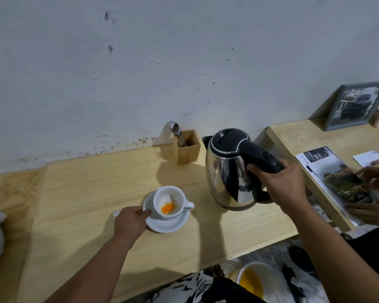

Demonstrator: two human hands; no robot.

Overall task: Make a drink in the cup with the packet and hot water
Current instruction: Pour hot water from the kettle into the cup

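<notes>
**Kettle gripped, cup steadied on wooden counter**

Seen from above on a pale wooden counter [96, 182]: right hand [287, 184] wrapped tight around the black handle of a steel electric kettle [228, 171], lid down, base resting on the wood near the counter's right end. Left hand [131, 221] pinching the near-left rim of a white saucer [169, 224], fingers curled, thumb on top. On that saucer, a white cup [169, 202], handle pointing right, with a small heap of orange powder [168, 208] at the bottom and no liquid visible. Just left of the left hand, a white corner, perhaps the packet; cannot tell. Behind, against the marked white wall, a wooden holder [187, 147] with a spoon [177, 131] leaning out. At far right, another person's hands [374, 178] on an open magazine [337, 178], framed pictures [354, 106] beyond.
</notes>
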